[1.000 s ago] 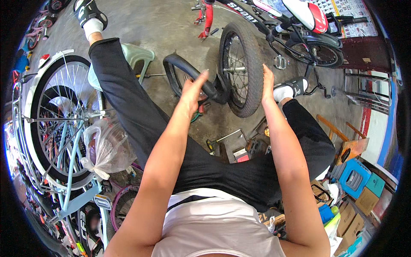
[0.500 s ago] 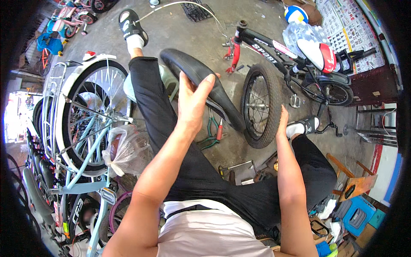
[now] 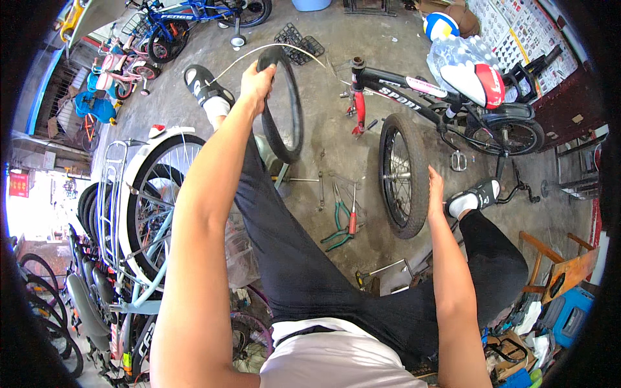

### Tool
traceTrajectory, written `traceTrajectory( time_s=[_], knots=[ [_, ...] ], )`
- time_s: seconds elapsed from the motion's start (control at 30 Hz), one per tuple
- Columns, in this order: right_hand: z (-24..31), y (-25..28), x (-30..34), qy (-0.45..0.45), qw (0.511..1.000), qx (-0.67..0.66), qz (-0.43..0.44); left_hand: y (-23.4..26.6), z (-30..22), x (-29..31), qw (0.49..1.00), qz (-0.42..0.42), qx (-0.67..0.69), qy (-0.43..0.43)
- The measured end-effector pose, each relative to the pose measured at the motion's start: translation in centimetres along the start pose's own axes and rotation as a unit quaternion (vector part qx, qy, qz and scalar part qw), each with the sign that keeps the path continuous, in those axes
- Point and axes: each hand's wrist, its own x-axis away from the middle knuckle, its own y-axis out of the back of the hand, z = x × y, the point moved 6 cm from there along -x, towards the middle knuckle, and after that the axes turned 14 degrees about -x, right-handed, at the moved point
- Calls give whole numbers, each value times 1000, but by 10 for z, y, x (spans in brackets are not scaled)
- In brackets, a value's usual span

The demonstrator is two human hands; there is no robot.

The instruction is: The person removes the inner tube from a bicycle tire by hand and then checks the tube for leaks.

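Observation:
My left hand [image 3: 257, 85] is raised ahead and to the left, its fingers wrapped round the upper part of a loose black bicycle tire [image 3: 297, 119] that hangs as a narrow loop. Upright on the floor to the right stands a small spoked wheel [image 3: 417, 187] with a knobbly tire. My right hand [image 3: 435, 192] is beside its tread, fingers stretched out and flat; whether the palm touches the rubber, I cannot tell. Between my legs lie green-handled pliers [image 3: 339, 226] and a red-handled screwdriver [image 3: 352, 223].
A black bicycle frame [image 3: 414, 97] with a red fork and no front wheel lies beyond the wheel. A light-blue bicycle [image 3: 145, 291] crowds my left. A wooden stool [image 3: 563, 271] is at the right, and a black basket [image 3: 299, 45] lies farther off.
My left hand has moved away from me and to the left, carrying the tire, which now hangs more upright. My right hand stays by the wheel. The view has shifted.

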Motion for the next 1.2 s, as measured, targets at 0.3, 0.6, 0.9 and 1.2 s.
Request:
traceTrajectory(
  time_s=[0.3,0.6,0.9,1.2],
  knots=[
    [-3,16,6,-16,998,6,-59,-57,-32,-51,875,-119,-408,-230],
    [-18,19,-1,-189,972,-135,-45,-187,192,52,865,-42,-494,-79],
    [-28,18,3,-82,995,-49,-33,-250,80,279,995,40,67,57],
    [65,-69,54,63,969,238,-33,-247,17,290,998,65,9,19]
  ],
)
